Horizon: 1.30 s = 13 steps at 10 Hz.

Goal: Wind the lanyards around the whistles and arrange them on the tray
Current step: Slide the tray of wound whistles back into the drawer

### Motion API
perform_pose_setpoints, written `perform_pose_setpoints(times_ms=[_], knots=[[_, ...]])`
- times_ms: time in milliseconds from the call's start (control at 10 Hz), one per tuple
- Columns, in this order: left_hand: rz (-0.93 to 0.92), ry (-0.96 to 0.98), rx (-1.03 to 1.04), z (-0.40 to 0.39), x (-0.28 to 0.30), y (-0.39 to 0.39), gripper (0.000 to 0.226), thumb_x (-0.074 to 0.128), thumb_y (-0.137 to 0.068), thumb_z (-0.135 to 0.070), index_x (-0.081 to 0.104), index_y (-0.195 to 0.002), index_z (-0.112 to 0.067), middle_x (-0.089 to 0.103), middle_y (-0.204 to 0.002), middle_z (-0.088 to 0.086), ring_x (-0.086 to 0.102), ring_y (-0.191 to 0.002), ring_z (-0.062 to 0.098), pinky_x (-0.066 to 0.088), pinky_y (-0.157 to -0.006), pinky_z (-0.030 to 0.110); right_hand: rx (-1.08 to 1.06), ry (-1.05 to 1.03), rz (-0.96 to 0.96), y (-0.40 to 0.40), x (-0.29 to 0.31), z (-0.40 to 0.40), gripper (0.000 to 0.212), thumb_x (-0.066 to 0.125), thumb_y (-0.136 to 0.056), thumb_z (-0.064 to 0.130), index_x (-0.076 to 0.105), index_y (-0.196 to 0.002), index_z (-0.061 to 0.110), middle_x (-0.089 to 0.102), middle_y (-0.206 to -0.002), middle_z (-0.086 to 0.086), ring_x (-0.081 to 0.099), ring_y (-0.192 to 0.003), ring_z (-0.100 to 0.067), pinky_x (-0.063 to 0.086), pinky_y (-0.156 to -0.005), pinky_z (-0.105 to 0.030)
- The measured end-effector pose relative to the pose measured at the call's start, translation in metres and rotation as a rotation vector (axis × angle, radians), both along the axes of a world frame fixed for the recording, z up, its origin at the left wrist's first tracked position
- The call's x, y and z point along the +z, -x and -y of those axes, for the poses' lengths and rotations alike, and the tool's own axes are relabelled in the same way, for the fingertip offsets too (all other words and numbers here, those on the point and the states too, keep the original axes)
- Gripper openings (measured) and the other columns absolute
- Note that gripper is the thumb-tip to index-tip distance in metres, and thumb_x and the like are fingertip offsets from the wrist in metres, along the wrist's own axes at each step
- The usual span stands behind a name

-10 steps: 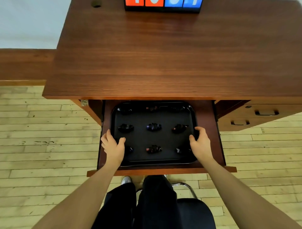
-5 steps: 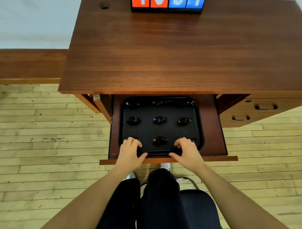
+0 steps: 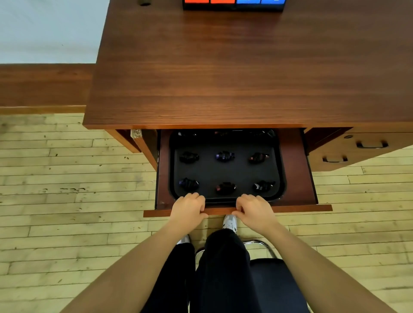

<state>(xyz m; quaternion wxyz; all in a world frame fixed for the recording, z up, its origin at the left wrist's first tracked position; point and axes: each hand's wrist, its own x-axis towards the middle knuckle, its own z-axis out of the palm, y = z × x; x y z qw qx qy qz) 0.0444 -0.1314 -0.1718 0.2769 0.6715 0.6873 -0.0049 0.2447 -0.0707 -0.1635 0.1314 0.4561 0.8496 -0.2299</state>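
No legible text, label, brand or number anywhere; the orange and blue panels (image 3: 233, 1) at the far edge of the surface (image 3: 223, 67) are cut off by the frame, any characters on them unreadable.

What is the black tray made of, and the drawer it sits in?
The black tray looks like matte plastic: its rounded raised rim shines only faintly. The drawer looks like reddish-brown wood or wood veneer with a smooth finish, showing grain like the desktop.
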Motion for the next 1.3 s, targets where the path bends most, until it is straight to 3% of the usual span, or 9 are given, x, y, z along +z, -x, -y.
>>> perform_pose_setpoints(times_ms=[100,200,300,400,500,700,800,1100,1300], knots=[[-0.021,0.041,0.051,-0.018,0.005,0.003,0.023,0.055,-0.088,-0.035,0.040,-0.082,-0.019,0.052,-0.081,-0.003,0.052,-0.076,0.017,0.031,-0.064,0.026,-0.052,-0.025,0.050,0.007,0.003,-0.014,0.023,0.045,-0.094,0.041,0.047,-0.083,0.020,0.055,-0.086,0.006,0.054,-0.082,-0.015,0.033,-0.075,-0.025],[-0.088,0.097,0.079,-0.043,0.010,0.010,0.023,0.047,-0.092,-0.040,0.047,-0.086,-0.018,0.055,-0.076,0.001,0.061,-0.081,0.023,0.034,-0.061,0.028,-0.098,-0.079,0.101,0.017,0.001,-0.031,0.033,0.038,-0.096,0.043,0.048,-0.079,0.017,0.051,-0.078,0.004,0.053,-0.073,-0.018,0.031,-0.068,-0.025],[-0.207,0.128,0.060,-0.070,0.012,0.021,0.039,0.040,-0.093,-0.049,0.056,-0.085,-0.014,0.061,-0.080,0.003,0.062,-0.084,0.023,0.035,-0.062,0.028,-0.164,-0.125,0.094,0.029,-0.001,-0.052,0.039,0.037,-0.097,0.041,0.061,-0.085,0.013,0.056,-0.077,0.002,0.060,-0.081,-0.020,0.033,-0.069,-0.025],[-0.218,0.125,0.046,-0.094,0.011,0.030,0.042,0.037,-0.094,-0.050,0.050,-0.076,-0.014,0.047,-0.062,-0.002,0.063,-0.080,0.024,0.036,-0.061,0.028,-0.211,-0.140,0.089,0.039,-0.002,-0.075,0.036,0.037,-0.097,0.037,0.063,-0.093,0.013,0.065,-0.092,0.000,0.059,-0.092,-0.020,0.035,-0.075,-0.025],[-0.217,0.131,0.068,-0.111,0.008,0.035,0.040,0.035,-0.097,-0.043,0.054,-0.080,-0.012,0.046,-0.063,-0.002,0.062,-0.082,0.025,0.038,-0.064,0.029,-0.243,-0.126,0.062,0.044,-0.005,-0.091,0.031,0.038,-0.096,0.035,0.061,-0.100,0.014,0.065,-0.103,0.002,0.057,-0.100,-0.017,0.035,-0.088,-0.026],[-0.179,0.028,0.129,-0.140,0.003,0.053,0.029,0.036,-0.096,-0.032,0.058,-0.100,-0.013,0.062,-0.102,0.002,0.060,-0.094,0.024,0.038,-0.071,0.029,-0.260,-0.126,0.078,0.064,-0.004,-0.126,0.035,0.039,-0.096,0.034,0.052,-0.121,0.014,0.057,-0.122,-0.001,0.050,-0.115,-0.020,0.032,-0.099,-0.029],[-0.167,-0.014,0.146,-0.151,0.003,0.057,0.028,0.039,-0.095,-0.029,0.058,-0.112,-0.017,0.060,-0.111,-0.001,0.056,-0.104,0.021,0.040,-0.086,0.029,-0.261,-0.122,0.073,0.072,-0.007,-0.141,0.036,0.041,-0.095,0.033,0.049,-0.124,0.014,0.055,-0.125,-0.003,0.048,-0.118,-0.021,0.030,-0.101,-0.029],[-0.134,0.107,0.119,-0.159,0.010,0.064,0.043,0.045,-0.092,-0.028,0.041,-0.133,-0.016,0.049,-0.130,0.002,0.046,-0.119,0.023,0.041,-0.092,0.034,-0.280,-0.011,0.086,0.078,0.005,-0.154,0.042,0.043,-0.094,0.029,0.040,-0.134,0.015,0.049,-0.132,-0.004,0.048,-0.118,-0.026,0.033,-0.101,-0.033],[0.056,0.250,0.173,-0.152,0.038,0.070,0.019,0.040,-0.088,-0.021,0.056,-0.089,-0.010,0.059,-0.091,0.006,0.060,-0.079,0.025,0.047,-0.062,0.030,-0.360,0.107,-0.049,0.068,0.027,-0.136,0.023,0.041,-0.093,0.018,0.061,-0.102,0.012,0.062,-0.105,-0.004,0.060,-0.087,-0.020,0.048,-0.076,-0.031]])
